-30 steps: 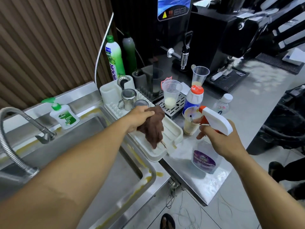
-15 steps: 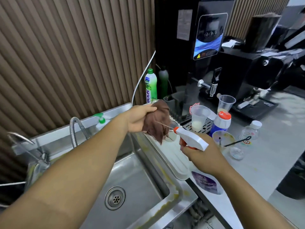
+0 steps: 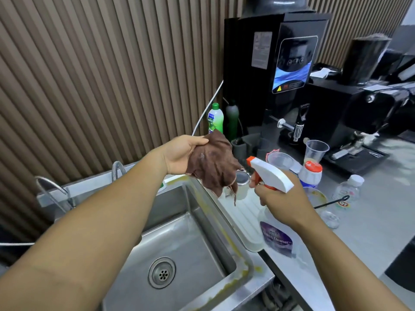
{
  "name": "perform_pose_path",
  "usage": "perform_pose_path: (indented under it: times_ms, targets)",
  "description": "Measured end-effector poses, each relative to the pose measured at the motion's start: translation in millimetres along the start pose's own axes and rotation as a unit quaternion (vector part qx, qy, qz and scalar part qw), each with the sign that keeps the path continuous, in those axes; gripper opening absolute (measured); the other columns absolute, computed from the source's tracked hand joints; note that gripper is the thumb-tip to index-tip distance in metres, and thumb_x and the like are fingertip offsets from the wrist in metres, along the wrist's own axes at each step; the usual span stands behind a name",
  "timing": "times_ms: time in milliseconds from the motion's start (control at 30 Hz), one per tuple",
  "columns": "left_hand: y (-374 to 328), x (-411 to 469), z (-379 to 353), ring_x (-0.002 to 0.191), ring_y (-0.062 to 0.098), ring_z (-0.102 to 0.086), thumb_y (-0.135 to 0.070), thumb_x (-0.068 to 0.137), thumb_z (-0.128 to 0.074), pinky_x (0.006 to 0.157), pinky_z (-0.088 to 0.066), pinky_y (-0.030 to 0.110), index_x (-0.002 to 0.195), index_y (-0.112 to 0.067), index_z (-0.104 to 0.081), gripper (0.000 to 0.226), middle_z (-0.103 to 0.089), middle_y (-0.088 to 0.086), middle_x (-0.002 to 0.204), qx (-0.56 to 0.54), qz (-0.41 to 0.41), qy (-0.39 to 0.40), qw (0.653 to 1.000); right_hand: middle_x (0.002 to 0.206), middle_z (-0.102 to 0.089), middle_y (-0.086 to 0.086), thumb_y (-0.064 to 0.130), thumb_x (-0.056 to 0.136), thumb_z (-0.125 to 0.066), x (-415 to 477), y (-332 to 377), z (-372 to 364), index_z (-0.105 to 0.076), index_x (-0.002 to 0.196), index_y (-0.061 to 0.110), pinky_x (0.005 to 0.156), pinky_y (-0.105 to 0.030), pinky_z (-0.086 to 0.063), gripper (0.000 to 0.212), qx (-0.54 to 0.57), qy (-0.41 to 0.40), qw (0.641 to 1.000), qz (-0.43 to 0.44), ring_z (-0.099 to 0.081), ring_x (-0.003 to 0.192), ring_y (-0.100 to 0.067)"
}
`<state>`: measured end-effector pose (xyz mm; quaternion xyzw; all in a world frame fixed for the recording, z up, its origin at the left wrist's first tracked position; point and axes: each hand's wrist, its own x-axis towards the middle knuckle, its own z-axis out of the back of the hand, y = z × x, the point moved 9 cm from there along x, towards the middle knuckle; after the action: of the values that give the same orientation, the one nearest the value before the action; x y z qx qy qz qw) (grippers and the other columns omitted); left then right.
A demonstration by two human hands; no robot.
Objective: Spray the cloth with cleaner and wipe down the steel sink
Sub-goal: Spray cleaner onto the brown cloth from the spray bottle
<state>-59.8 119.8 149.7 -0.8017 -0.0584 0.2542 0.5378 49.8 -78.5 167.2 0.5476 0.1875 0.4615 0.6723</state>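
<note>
My left hand [image 3: 182, 153] grips a crumpled brown cloth [image 3: 215, 164] and holds it up above the right rim of the steel sink [image 3: 179, 239]. My right hand [image 3: 283, 203] grips a clear spray bottle [image 3: 272, 176] with a white and orange trigger head, one finger on the trigger. Its orange nozzle points at the cloth from a short distance to the right. The bottle's purple label shows below my wrist. Yellowish stains run along the sink's right and front rim, and the drain [image 3: 161, 272] sits in the basin floor.
A white dish rack [image 3: 242, 221] lies right of the sink. Plastic cups [image 3: 315, 150], a red-capped bottle [image 3: 311, 176] and a small clear bottle [image 3: 347, 189] crowd the counter. A black dispenser machine [image 3: 280, 75] stands behind, a green detergent bottle [image 3: 215, 118] by the wall, and a flexible faucet [image 3: 51, 189] at left.
Both hands have risen and come closer together. The spray nozzle now sits nearer the cloth. My view has tilted upward, showing more of the wall and machine.
</note>
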Motion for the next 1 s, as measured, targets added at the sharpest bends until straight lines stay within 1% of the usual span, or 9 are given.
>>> perform_pose_path:
  times_ms: [100, 233, 333, 433, 600, 700, 767, 867, 1000]
  targets:
    - [-1.5, -1.0, -2.7, 0.086, 0.025, -0.074, -0.025, 0.106, -0.036, 0.073, -0.060, 0.038, 0.118, -0.013, -0.063, 0.032, -0.075, 0.010, 0.100, 0.010, 0.004, -0.015, 1.000, 0.062, -0.058, 0.003, 0.010, 0.081, -0.066, -0.1, 3.7, 2.7, -0.066, 0.072, 0.028, 0.056, -0.042, -0.044, 0.019, -0.002, 0.003, 1.000, 0.005, -0.050, 0.057, -0.020]
    - [-9.0, 1.0, -8.0, 0.081, 0.023, -0.073, -0.024, 0.107, -0.036, 0.072, -0.059, 0.036, 0.114, -0.018, -0.064, 0.030, -0.075, 0.008, 0.095, 0.025, -0.013, -0.034, 0.999, 0.069, -0.064, -0.004, 0.019, 0.072, -0.060, -1.8, 12.4, 6.4, -0.066, 0.076, 0.019, 0.056, -0.046, -0.049, 0.008, 0.004, -0.001, 1.000, 0.021, -0.054, 0.060, -0.026]
    - [-16.5, 4.6, -11.3, 0.085, 0.023, -0.072, -0.025, 0.107, -0.036, 0.084, -0.055, 0.043, 0.119, -0.020, -0.063, 0.030, -0.075, 0.007, 0.100, 0.040, -0.029, -0.042, 0.998, 0.066, -0.060, -0.007, 0.008, 0.077, -0.064, -4.3, 12.3, 7.9, -0.062, 0.073, 0.019, 0.055, -0.044, -0.046, 0.012, -0.046, 0.009, 0.998, 0.035, -0.056, 0.065, -0.033]
    - [-22.1, 10.2, -15.0, 0.101, 0.028, -0.068, -0.025, 0.106, -0.037, 0.103, -0.044, 0.056, 0.132, -0.020, -0.059, 0.035, -0.071, 0.009, 0.115, 0.044, -0.039, -0.036, 0.998, 0.066, -0.061, -0.003, 0.011, 0.074, -0.061, -4.2, 11.4, 9.7, -0.064, 0.075, 0.019, 0.056, -0.041, -0.047, 0.008, -0.046, 0.009, 0.998, 0.034, -0.056, 0.060, -0.025]
    - [-25.4, 14.5, -20.6, 0.097, 0.027, -0.068, -0.026, 0.105, -0.039, 0.096, -0.049, 0.050, 0.129, -0.018, -0.060, 0.032, -0.070, 0.007, 0.109, 0.044, -0.041, -0.039, 0.997, 0.063, -0.052, -0.013, 0.013, 0.072, -0.058, 3.2, 7.3, 19.9, -0.055, 0.071, 0.008, 0.053, -0.045, -0.040, 0.005, -0.049, -0.006, 0.998, 0.037, -0.046, 0.056, -0.023]
    - [-28.9, 18.1, -22.9, 0.111, 0.029, -0.058, -0.028, 0.104, -0.041, 0.108, -0.039, 0.055, 0.128, -0.018, -0.059, 0.032, -0.061, 0.009, 0.123, 0.049, -0.043, -0.041, 0.997, 0.069, -0.058, -0.007, 0.018, 0.071, -0.058, 7.2, 9.7, 23.3, -0.062, 0.078, 0.016, 0.056, -0.049, -0.047, 0.008, -0.054, -0.013, 0.997, 0.045, -0.054, 0.064, -0.033]
    - [-33.4, 18.5, -24.8, 0.106, 0.028, -0.064, -0.029, 0.104, -0.040, 0.105, -0.042, 0.053, 0.122, -0.016, -0.063, 0.032, -0.067, 0.009, 0.120, 0.055, -0.047, -0.050, 0.996, 0.074, -0.062, -0.010, 0.017, 0.071, -0.058, 7.6, 10.5, 25.5, -0.062, 0.076, 0.019, 0.057, -0.051, -0.049, 0.006, -0.045, -0.016, 0.998, 0.044, -0.057, 0.068, -0.037]
    - [-40.5, 16.1, -30.3, 0.095, 0.025, -0.070, -0.029, 0.105, -0.037, 0.094, -0.051, 0.046, 0.118, -0.014, -0.063, 0.032, -0.073, 0.009, 0.109, 0.057, -0.056, -0.053, 0.995, 0.063, -0.055, -0.008, 0.009, 0.073, -0.061, 4.4, 9.3, 26.1, -0.056, 0.068, 0.015, 0.055, -0.050, -0.047, 0.010, -0.065, -0.005, 0.997, 0.050, -0.050, 0.057, -0.026]
    - [-48.3, 13.8, -29.7, 0.098, 0.026, -0.070, -0.027, 0.105, -0.037, 0.105, -0.043, 0.050, 0.121, -0.016, -0.061, 0.031, -0.074, 0.008, 0.107, 0.054, -0.072, -0.049, 0.995, 0.061, -0.057, 0.002, 0.005, 0.078, -0.063, 3.9, -2.0, 34.2, -0.062, 0.072, 0.019, 0.056, -0.046, -0.049, 0.015, -0.068, -0.021, 0.997, 0.035, -0.050, 0.055, -0.017]
